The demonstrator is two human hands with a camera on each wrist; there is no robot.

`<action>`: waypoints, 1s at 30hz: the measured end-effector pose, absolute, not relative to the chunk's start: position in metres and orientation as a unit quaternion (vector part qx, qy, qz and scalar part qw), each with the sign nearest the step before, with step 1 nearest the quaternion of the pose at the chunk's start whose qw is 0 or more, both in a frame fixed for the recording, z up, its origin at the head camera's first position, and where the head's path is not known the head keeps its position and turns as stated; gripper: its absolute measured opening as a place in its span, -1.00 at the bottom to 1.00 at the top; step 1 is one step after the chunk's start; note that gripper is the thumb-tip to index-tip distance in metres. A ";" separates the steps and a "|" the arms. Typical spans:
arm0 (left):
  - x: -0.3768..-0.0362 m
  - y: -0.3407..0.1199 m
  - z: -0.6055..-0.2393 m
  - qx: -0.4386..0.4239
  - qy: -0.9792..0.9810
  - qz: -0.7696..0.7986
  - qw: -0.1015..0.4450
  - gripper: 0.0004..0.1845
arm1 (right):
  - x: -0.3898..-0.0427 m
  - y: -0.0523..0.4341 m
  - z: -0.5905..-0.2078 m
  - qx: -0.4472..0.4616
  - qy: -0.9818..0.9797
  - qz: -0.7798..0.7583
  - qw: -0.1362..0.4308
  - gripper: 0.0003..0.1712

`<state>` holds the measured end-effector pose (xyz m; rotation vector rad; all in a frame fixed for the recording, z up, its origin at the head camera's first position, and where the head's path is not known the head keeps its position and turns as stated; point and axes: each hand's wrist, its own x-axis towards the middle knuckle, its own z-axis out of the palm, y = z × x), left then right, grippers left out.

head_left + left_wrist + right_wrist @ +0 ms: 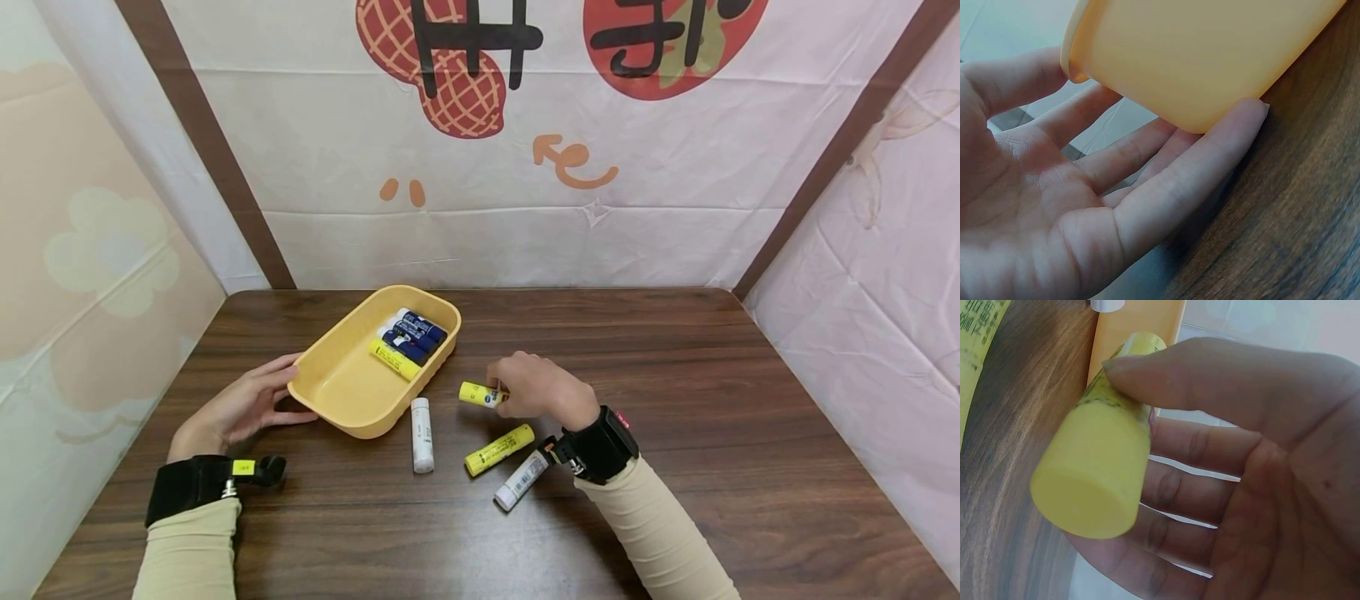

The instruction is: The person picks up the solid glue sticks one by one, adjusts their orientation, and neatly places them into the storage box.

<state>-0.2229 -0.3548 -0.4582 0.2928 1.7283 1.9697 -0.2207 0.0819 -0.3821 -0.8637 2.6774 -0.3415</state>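
**Yellow stick in the right hand, tray steadied by the left**

The dark wood counter [675, 375] fills the lower half of the head view, with printed white sheeting behind it across the top. Left of centre sits the yellow tray [337, 387], and it already carries a cluster at its far end: several blue sticks [416, 332] with one yellow stick in the tray [395, 360] lying along their near side.

The left hand [243, 408] lies at the tray's near left corner with its fingers straight and relaxed; the left wrist view shows the fingertips [1244, 119] right against the tray wall, bracing rather than gripping.

The right hand [536, 387], just right of centre, is curled round a yellow glue stick [478, 394]; in the right wrist view the thumb lies over the barrel and the fingers sit under it, so it looks firmly held, low over the counter and just right of the tray.

My read: this is the pick-up-and-carry stage of loading sticks into the tray. The next move would call for a short travel up and left over the near rim, then a release onto the bare tray floor beside the cluster.

Left on the counter, lower centre: a white stick [422, 434] by the tray's near corner, a second yellow stick [499, 449], and a white labelled stick [521, 480] touching the right wrist strap. The white stick lies close beneath the likely path, and the rim must be cleared
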 end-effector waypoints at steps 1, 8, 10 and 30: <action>-0.223 -0.355 -0.458 0.107 0.635 0.723 0.249 -0.49 | -0.221 0.082 -0.383 -0.302 0.933 -0.119 0.153 -0.84; -0.222 -0.355 -0.460 0.108 0.634 0.724 0.250 -0.50 | -0.221 0.080 -0.384 -0.304 0.934 -0.117 0.149 -0.86; -0.222 -0.355 -0.460 0.108 0.633 0.725 0.249 -0.51 | -0.221 0.079 -0.385 -0.303 0.934 -0.119 0.149 -0.87; -0.224 -0.356 -0.460 0.119 0.624 0.731 0.249 -0.52 | -0.217 0.073 -0.384 -0.308 0.930 -0.122 0.156 -0.84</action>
